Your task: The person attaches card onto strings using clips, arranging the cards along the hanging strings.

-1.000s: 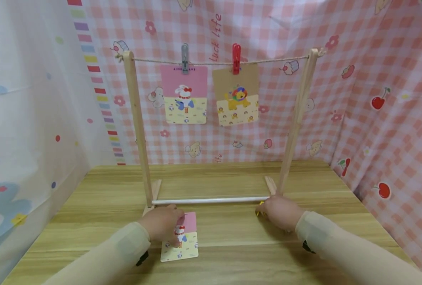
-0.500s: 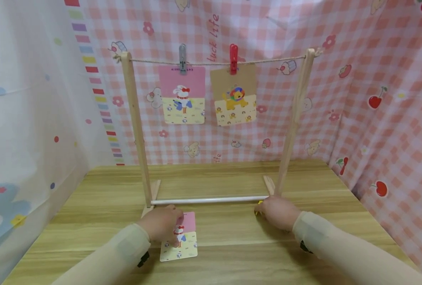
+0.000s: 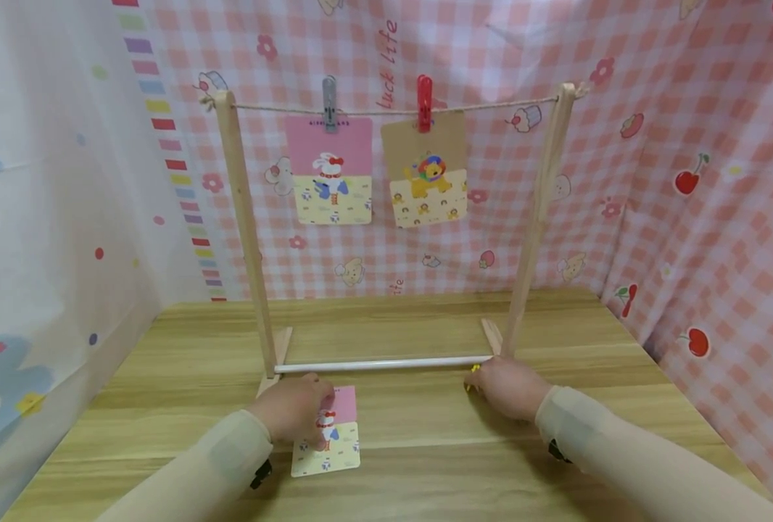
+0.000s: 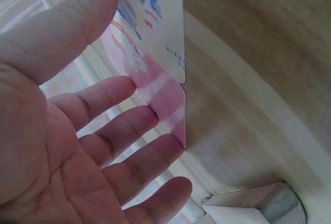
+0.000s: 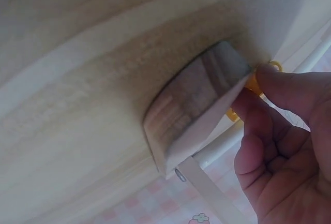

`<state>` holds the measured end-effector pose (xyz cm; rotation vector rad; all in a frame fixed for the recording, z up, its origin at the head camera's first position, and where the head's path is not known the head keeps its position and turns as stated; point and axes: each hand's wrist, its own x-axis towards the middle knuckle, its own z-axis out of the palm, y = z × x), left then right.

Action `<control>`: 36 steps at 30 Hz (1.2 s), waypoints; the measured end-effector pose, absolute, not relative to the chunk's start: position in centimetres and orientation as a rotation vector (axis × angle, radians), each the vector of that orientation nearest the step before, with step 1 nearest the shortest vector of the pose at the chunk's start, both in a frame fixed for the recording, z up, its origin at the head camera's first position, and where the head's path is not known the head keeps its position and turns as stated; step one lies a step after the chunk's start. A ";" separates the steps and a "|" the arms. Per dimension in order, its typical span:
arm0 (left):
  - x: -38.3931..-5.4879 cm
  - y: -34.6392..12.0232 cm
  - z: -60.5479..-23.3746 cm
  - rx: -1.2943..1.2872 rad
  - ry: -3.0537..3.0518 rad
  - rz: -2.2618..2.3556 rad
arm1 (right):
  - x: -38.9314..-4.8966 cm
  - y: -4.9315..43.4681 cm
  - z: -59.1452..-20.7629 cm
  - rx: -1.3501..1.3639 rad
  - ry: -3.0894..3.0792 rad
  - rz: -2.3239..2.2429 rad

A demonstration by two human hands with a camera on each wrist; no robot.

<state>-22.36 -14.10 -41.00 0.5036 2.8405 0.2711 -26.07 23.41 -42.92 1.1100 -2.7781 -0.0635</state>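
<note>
View shifted, card [image 3: 341, 439] edge apart from rod [image 3: 383, 363]

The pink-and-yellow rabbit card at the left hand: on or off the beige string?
Off: the card is down at the wood-grain tabletop, below the string, with the left hand touching it.

In the head view the left hand [image 3: 293, 409] hides the upper left of the lower card [image 3: 344, 453], and the right hand [image 3: 510, 389] covers much of the yellow clip [image 5: 254, 86]. Lettering [image 3: 345, 123] on the 2 hung cards [image 3: 334, 206] is too small to read. The 2 sleeves [image 3: 184, 475] run off the bottom edge. The left wrist view's top edge cuts the lower card; the right wrist view blurs the table [image 5: 77, 131].
</note>
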 end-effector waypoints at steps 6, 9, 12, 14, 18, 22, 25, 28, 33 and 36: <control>-22.7 -14.4 -41.7 0.527 2.839 0.282 | -25.8 23.4 -42.4 1.100 -2.815 -0.028; -22.6 -14.7 -41.8 0.522 2.835 0.300 | -25.7 23.1 -42.3 1.100 -2.820 -0.030; -22.5 -14.7 -41.7 0.517 2.826 0.321 | -25.6 23.0 -42.2 1.102 -2.823 -0.030; -22.4 -14.7 -41.5 0.517 2.823 0.330 | -25.7 23.0 -42.1 1.100 -2.837 -0.011; -22.5 -14.8 -41.4 0.534 2.823 0.355 | -25.9 23.2 -42.0 1.092 -2.888 0.056; -22.7 -15.2 -41.6 0.555 2.824 0.380 | -26.0 23.3 -42.0 1.085 -2.915 0.099; -22.8 -15.5 -41.7 0.562 2.819 0.399 | -26.0 23.3 -41.9 1.076 -2.918 0.105; -22.8 -15.8 -41.6 0.551 2.812 0.442 | -25.9 23.2 -41.8 1.059 -2.921 0.100; -22.6 -16.4 -41.2 0.512 2.829 0.432 | -26.0 23.1 -41.8 1.048 -2.955 0.105; -22.6 -16.8 -41.0 0.465 2.835 0.385 | -26.1 23.0 -41.8 1.091 -2.948 0.099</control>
